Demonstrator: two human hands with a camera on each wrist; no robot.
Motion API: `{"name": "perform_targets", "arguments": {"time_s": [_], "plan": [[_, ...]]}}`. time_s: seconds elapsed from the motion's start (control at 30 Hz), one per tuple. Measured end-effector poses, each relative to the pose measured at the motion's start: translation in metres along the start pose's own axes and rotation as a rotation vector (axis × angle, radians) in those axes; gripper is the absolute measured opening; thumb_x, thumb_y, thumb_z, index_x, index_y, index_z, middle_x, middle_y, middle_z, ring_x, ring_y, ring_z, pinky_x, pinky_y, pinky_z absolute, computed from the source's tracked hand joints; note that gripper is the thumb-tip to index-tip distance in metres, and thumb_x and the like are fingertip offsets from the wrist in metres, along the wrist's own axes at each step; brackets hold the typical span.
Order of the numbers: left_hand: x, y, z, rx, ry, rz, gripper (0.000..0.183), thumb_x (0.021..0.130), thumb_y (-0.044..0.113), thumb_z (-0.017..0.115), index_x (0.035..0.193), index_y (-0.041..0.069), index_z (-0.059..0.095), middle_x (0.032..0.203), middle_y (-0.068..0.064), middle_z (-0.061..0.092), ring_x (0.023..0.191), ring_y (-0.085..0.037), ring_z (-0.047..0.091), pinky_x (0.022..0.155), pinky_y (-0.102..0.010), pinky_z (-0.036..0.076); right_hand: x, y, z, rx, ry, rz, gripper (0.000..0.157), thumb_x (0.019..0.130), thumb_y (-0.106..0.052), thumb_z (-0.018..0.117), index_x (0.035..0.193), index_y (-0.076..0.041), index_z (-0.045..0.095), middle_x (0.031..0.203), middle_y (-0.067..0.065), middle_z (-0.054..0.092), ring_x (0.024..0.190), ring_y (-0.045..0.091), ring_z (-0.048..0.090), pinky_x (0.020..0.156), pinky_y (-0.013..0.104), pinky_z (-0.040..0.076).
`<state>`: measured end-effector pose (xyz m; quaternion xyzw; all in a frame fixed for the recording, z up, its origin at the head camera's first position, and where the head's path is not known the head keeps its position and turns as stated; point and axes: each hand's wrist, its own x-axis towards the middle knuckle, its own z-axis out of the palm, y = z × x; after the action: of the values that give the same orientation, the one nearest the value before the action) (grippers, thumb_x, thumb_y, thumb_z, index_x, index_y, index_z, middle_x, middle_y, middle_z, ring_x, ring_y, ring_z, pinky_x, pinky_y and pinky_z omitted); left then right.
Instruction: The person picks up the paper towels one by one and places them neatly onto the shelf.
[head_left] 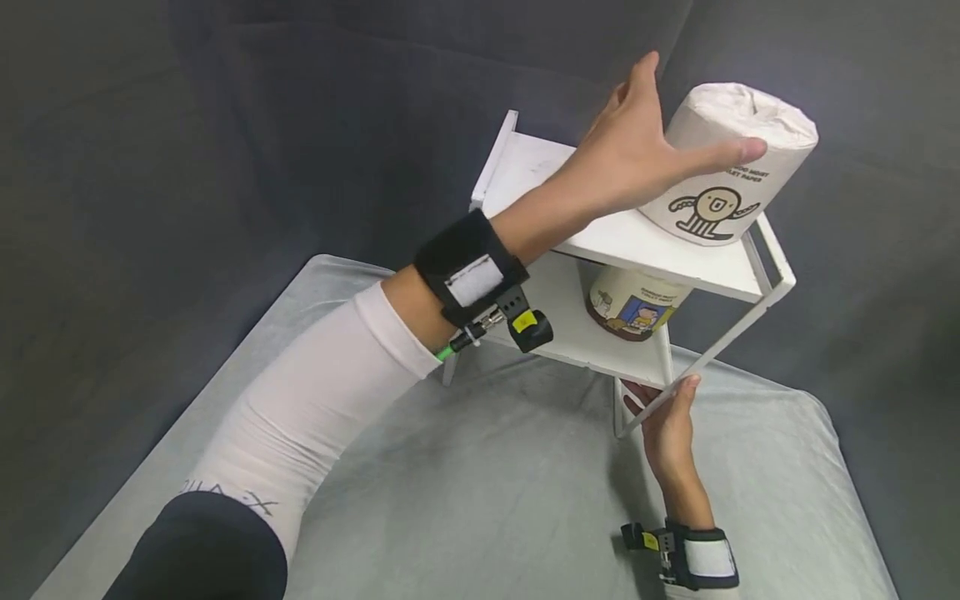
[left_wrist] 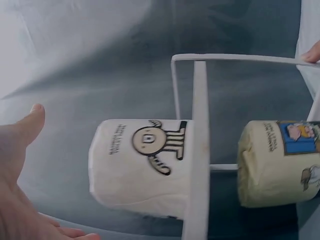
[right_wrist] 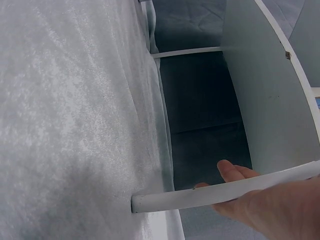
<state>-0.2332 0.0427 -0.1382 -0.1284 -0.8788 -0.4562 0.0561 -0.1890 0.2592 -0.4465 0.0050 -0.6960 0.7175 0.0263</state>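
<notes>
A white two-tier rack (head_left: 517, 175) stands to the right in the head view. On its upper shelf is a white wrapped toilet paper roll (head_left: 720, 208) with a cartoon figure. My left hand (head_left: 630, 158) is spread beside this roll; its thumb overlaps the roll in the head view, while the left wrist view shows a gap between them. Lower down, my right hand (head_left: 670, 433) grips the rack's near right leg (head_left: 723, 343), fingers curled behind it. A cream toilet paper roll (head_left: 637, 302) with a coloured picture sits on the lower shelf, its top hidden by the upper one.
Pale grey cloth (head_left: 465, 500) covers the surface under the rack. Dark grey fabric (head_left: 337, 125) hangs behind and at both sides. Raised end rails (head_left: 493, 158) edge the upper shelf.
</notes>
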Motion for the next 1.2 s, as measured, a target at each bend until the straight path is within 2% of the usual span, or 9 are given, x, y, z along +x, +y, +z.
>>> {"name": "perform_targets", "arguments": {"time_s": [0.13,0.3,0.5,0.63,0.77,0.83,1.0,1.2], "plan": [[-0.016,-0.005,-0.019,-0.001,0.006,0.057,0.12,0.074,0.066,0.067,0.159,0.022,-0.005,0.163,0.007,0.012,0.143,-0.002,0.018,0.111,-0.022,0.024,-0.001,0.0,0.002,0.023,0.007,-0.003,0.089,0.093,-0.069,0.004,0.15,-0.005,0.029,0.133,0.013,0.048,0.134,0.033,0.041,0.114,0.061,0.018],[-0.034,-0.016,-0.039,-0.005,0.054,0.095,0.12,0.074,0.064,0.069,0.159,0.022,-0.003,0.164,0.009,0.01,0.144,-0.002,0.014,0.114,-0.026,0.02,-0.002,0.0,0.003,0.007,0.006,-0.009,0.088,0.093,-0.068,0.003,0.151,-0.007,0.028,0.135,0.012,0.047,0.134,0.032,0.041,0.113,0.062,0.018],[-0.055,-0.035,-0.059,0.001,0.098,0.118,0.118,0.074,0.059,0.073,0.159,0.022,0.0,0.165,0.007,0.007,0.146,-0.003,0.012,0.115,-0.026,0.017,-0.002,0.002,0.004,0.007,0.004,-0.009,0.086,0.094,-0.067,0.003,0.152,-0.008,0.029,0.14,0.02,0.045,0.135,0.034,0.04,0.113,0.062,0.017],[-0.071,-0.046,-0.07,-0.018,0.119,0.129,0.117,0.073,0.056,0.075,0.159,0.023,0.003,0.164,0.007,0.011,0.145,-0.003,0.016,0.114,-0.023,0.021,-0.001,0.003,0.004,-0.013,-0.003,-0.016,0.084,0.095,-0.065,0.002,0.153,-0.009,0.027,0.147,0.024,0.04,0.137,0.037,0.038,0.113,0.063,0.016],[-0.085,-0.054,-0.08,-0.039,0.133,0.137,0.117,0.073,0.053,0.077,0.159,0.024,0.003,0.164,0.008,0.012,0.144,-0.002,0.018,0.112,-0.021,0.023,-0.001,0.003,0.004,0.002,-0.002,-0.021,0.085,0.095,-0.066,0.003,0.153,-0.008,0.027,0.143,0.021,0.043,0.136,0.036,0.039,0.113,0.063,0.016],[-0.09,-0.057,-0.084,-0.038,0.136,0.129,0.118,0.072,0.053,0.077,0.159,0.025,0.003,0.164,0.009,0.012,0.144,0.0,0.017,0.112,-0.021,0.022,-0.001,0.003,0.004,0.017,0.006,-0.012,0.086,0.094,-0.067,0.004,0.152,-0.008,0.028,0.137,0.016,0.047,0.134,0.034,0.041,0.113,0.062,0.017],[-0.1,-0.071,-0.091,0.003,0.152,0.128,0.117,0.071,0.054,0.078,0.159,0.023,0.006,0.163,0.011,0.016,0.143,0.003,0.016,0.112,-0.02,0.019,-0.002,0.003,0.005,0.049,0.016,0.005,0.088,0.092,-0.07,0.005,0.149,-0.007,0.029,0.127,0.006,0.052,0.132,0.032,0.042,0.114,0.06,0.017],[-0.112,-0.092,-0.096,0.022,0.161,0.1,0.117,0.07,0.055,0.078,0.159,0.025,0.008,0.162,0.013,0.017,0.143,0.004,0.017,0.113,-0.024,0.02,-0.002,0.002,0.004,0.024,0.015,0.004,0.089,0.092,-0.069,0.004,0.152,-0.006,0.026,0.132,0.011,0.048,0.135,0.035,0.039,0.115,0.06,0.017]]}}
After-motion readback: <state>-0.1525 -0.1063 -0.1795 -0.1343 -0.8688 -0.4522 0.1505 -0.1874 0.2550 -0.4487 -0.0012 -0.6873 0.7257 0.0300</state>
